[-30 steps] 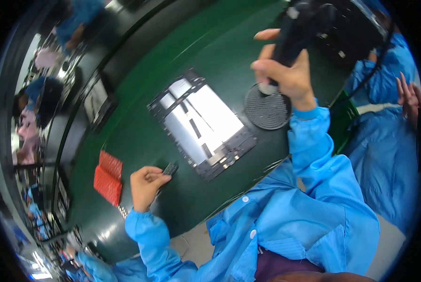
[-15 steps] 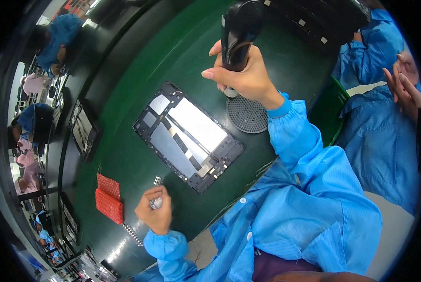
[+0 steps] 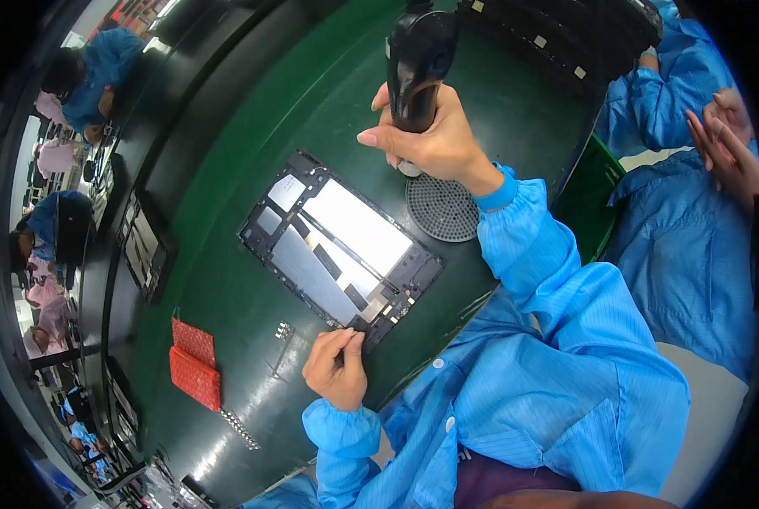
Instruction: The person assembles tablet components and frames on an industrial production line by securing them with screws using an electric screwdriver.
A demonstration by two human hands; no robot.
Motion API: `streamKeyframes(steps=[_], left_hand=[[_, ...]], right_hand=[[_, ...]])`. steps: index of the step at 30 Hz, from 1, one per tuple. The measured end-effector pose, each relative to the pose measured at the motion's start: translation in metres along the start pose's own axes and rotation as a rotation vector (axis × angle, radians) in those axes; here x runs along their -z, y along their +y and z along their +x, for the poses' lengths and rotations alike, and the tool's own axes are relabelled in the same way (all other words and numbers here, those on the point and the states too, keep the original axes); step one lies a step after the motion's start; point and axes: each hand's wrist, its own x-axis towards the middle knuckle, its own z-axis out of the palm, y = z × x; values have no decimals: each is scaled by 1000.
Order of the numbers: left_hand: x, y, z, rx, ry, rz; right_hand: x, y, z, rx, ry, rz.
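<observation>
A lane of green tabletop (image 3: 239,288) runs between a red bubble-wrap packet (image 3: 195,373) and an opened flat device (image 3: 303,270), interrupted by small metal parts (image 3: 284,331) near the device's left side. At the device's near corner, the left hand (image 3: 335,373) bars the approach. Farther right, the right hand (image 3: 443,144) and its black handheld tool (image 3: 420,68) overhang the far side, at what height is hard to judge from above. Only a slim gap separates the device from a round grey disc (image 3: 447,212). Black trays (image 3: 549,42) wall off the far right; a green bin (image 3: 596,199) flanks the right edge.
</observation>
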Motion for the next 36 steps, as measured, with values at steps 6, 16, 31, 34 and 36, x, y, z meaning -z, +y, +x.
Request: streamKeyframes(steps=[6, 16, 31, 34, 36], left_hand=[[41, 12, 5, 133, 73, 218], [67, 2, 56, 447, -30, -204], [57, -35, 114, 362, -245, -137], [54, -42, 115, 317, -221, -121], [55, -39, 115, 327, -192, -122]], right_hand=[[-11, -5, -3, 40, 16, -50], [-67, -39, -8, 383, -169, 123], [-128, -39, -5, 286, -372, 37], [-138, -40, 0, 348, -383, 22], [-147, -41, -1, 316, -388, 34]])
